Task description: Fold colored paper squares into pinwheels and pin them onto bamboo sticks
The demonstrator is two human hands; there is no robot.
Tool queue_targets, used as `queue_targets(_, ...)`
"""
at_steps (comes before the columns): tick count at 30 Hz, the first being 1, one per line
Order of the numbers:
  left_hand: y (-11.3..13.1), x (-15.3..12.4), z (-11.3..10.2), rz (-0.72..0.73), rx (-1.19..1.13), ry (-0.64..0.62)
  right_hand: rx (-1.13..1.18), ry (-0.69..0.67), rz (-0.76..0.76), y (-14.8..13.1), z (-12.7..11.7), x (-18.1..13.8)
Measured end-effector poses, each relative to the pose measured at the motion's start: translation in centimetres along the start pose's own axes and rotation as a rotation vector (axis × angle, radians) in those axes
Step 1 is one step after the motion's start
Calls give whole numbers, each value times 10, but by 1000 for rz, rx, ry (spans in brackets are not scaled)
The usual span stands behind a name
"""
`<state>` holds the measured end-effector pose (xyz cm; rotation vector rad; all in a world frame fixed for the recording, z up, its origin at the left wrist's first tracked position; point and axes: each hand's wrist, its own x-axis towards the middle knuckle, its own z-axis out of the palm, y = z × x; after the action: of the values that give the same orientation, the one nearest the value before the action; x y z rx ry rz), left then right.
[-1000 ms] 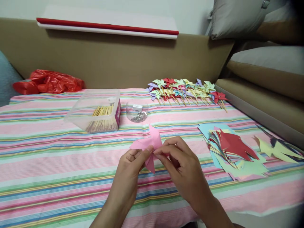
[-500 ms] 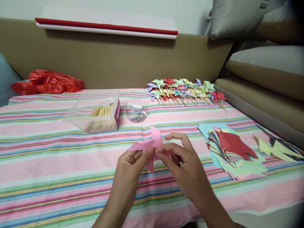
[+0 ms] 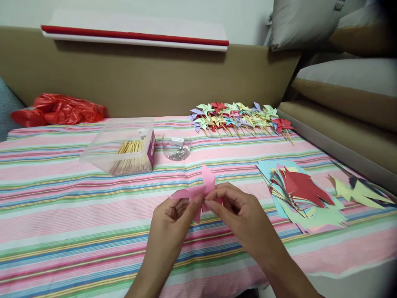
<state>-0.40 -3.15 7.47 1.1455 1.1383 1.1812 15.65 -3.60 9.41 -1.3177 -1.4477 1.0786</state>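
Observation:
A pink paper pinwheel (image 3: 209, 179) with folded blades is held up over the striped cloth, between my two hands. My left hand (image 3: 170, 218) is closed on its left side, with the thumb pressed near the centre. At that centre my right hand (image 3: 237, 207) pinches with thumb and index finger. A tiny shiny bit shows between the fingertips, too small to tell for certain. Beyond the hands, a round clear tub (image 3: 179, 152) holds small metal pieces and a white label. Left of it, a clear plastic box (image 3: 102, 155) lies on its side with wooden sticks (image 3: 132, 155) inside.
Finished paper pinwheels on sticks (image 3: 235, 118) lie at the back right. A stack of cut coloured paper (image 3: 305, 188) is at the right, beside dark-handled scissors (image 3: 353, 179) and a yellow paper piece (image 3: 356, 194). A red plastic bag (image 3: 66, 109) lies back left. Cushions (image 3: 350, 82) border the right.
The pinwheel has tilted a little, and my right fingers have curled in closer around its centre. The view has shifted slightly. Both hands keep hold.

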Motion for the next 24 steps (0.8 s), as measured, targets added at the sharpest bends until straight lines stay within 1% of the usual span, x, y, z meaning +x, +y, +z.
queue_targets(5,3,0,0,66,112,9,35,-13,17,2,-2,1)
queue_targets(7,4,0,0,71,142,9,46,-17,23,2,-3,1)
queue_targets(13,3,-1,0,71,124,21,111,-29,80,4,-3,0)
queue_targets(15,2,-2,-1,86,123,27,171,-6,99,5,-1,-1)
queue_targets(19,2,-1,-1,122,145,32,281,56,87,4,1,0)
queue_targets(21,2,0,0,143,142,21,284,41,94,3,0,0)
queue_targets(24,4,-1,1,170,139,13,216,-26,100,1,-3,1)
